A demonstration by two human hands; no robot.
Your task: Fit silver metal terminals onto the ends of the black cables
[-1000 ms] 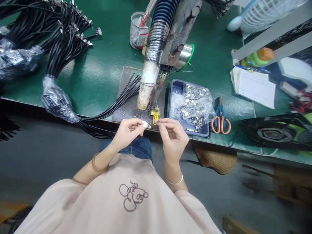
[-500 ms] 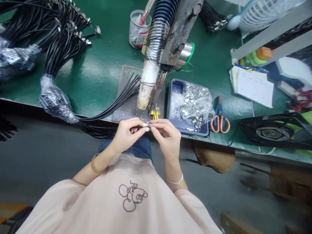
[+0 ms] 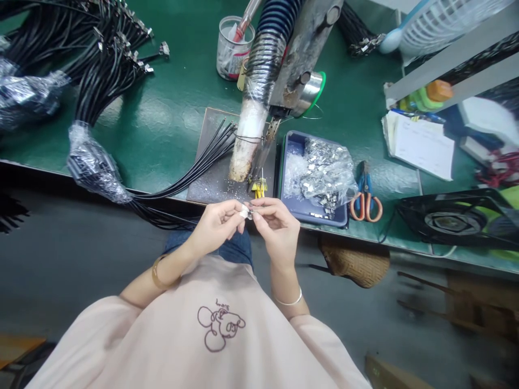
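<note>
Both hands meet just off the front edge of the bench, fingertips almost touching. My left hand point(image 3: 217, 224) is closed in a pinch at a small silvery metal connector point(image 3: 250, 214). From the other side, the thumb and fingers of my right hand point(image 3: 280, 227) pinch the same small piece. Its details are too small to make out, and fingers partly cover it. A bundle of black cables point(image 3: 162, 215), wrapped in clear film point(image 3: 95, 165), runs along the bench edge toward my left hand. Some cable ends lie on a dark board point(image 3: 197, 186) beyond the hands.
Above the board hang a hose nozzle point(image 3: 246, 143) and a metal arm point(image 3: 304, 51), beside a solder spool point(image 3: 310, 94). To the right are a blue tray point(image 3: 292, 210) with bagged metal parts, pliers point(image 3: 366, 197) and a black fan point(image 3: 454, 219). More cables point(image 3: 103, 67) lie left.
My left hand's fingers have shifted and loosened slightly around the small connector. My right hand stays almost in place, and the view has moved a little.
</note>
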